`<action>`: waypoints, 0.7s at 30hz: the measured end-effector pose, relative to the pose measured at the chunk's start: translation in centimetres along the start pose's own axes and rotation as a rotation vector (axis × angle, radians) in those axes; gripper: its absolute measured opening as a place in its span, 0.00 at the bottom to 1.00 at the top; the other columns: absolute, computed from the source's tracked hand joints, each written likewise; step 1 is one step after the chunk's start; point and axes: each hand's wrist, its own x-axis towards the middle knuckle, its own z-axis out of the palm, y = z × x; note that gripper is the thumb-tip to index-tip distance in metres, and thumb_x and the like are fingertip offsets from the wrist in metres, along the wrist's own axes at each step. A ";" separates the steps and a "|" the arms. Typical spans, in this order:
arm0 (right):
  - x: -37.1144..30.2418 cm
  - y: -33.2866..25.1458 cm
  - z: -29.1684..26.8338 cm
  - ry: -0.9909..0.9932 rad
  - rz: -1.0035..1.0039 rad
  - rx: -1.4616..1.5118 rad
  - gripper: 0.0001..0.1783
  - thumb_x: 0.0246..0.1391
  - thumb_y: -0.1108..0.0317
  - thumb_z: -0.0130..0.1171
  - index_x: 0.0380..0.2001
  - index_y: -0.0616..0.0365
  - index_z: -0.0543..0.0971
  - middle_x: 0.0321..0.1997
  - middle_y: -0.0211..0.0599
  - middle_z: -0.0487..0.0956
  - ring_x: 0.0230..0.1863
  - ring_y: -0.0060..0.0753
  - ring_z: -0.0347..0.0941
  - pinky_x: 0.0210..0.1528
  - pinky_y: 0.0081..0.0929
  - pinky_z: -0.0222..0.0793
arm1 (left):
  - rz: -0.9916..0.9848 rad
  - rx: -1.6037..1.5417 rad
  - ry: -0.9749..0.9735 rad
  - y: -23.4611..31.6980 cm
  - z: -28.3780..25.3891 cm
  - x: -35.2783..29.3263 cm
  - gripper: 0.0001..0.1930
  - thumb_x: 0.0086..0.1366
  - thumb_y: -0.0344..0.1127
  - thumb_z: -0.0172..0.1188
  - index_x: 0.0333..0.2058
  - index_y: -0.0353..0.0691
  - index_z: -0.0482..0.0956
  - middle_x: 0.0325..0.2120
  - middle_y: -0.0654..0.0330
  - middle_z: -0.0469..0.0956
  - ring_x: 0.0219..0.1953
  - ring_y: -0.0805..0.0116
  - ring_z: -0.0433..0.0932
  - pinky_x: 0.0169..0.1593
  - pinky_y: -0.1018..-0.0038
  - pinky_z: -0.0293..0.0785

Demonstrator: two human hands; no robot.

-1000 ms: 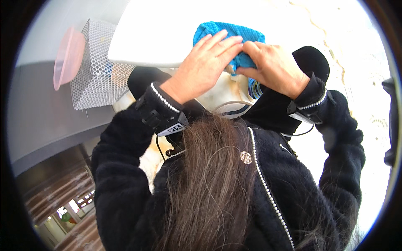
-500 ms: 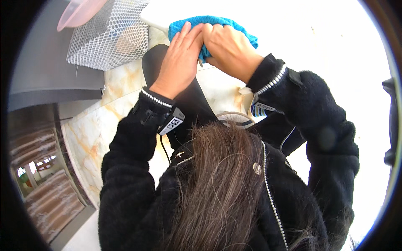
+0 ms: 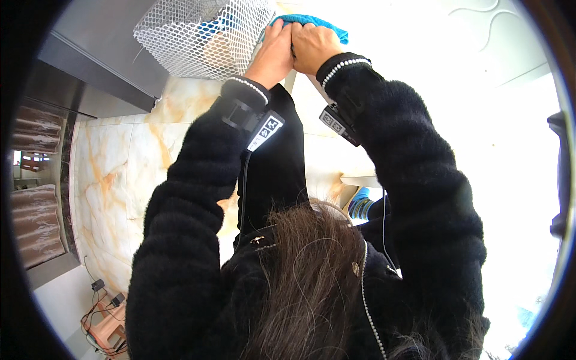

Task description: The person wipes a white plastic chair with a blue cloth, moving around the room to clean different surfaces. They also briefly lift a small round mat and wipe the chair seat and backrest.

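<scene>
Bright blue cloth (image 3: 328, 25), half-hidden, in grasp of right hand (image 3: 314, 49); left hand (image 3: 273, 58), grip unclear.

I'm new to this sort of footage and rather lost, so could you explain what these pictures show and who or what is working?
There is no machine: a person works with two bare hands. The view is from the left of two head-worn fisheye cameras looking down, so long hair and black sleeves fill the bottom and edges bend. Small devices are strapped at both wrists.

At the top, the right hand curls its fingers on a blue cloth. The left hand meets it at the cloth's left end; its exact grip is unclear. A white mesh basket stands left of it, above a marbled floor. The bright area beyond is too washed out to read.
</scene>
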 end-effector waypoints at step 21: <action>-26.5 4.1 -11.4 -0.397 0.394 0.205 0.42 0.42 0.62 0.66 0.57 0.73 0.61 0.30 0.49 0.76 0.27 0.46 0.76 0.27 0.37 0.72 | 0.773 0.129 -0.268 17.9 5.3 -7.2 0.19 0.62 0.34 0.51 0.49 0.31 0.74 0.54 0.49 0.72 0.59 0.53 0.67 0.61 0.62 0.60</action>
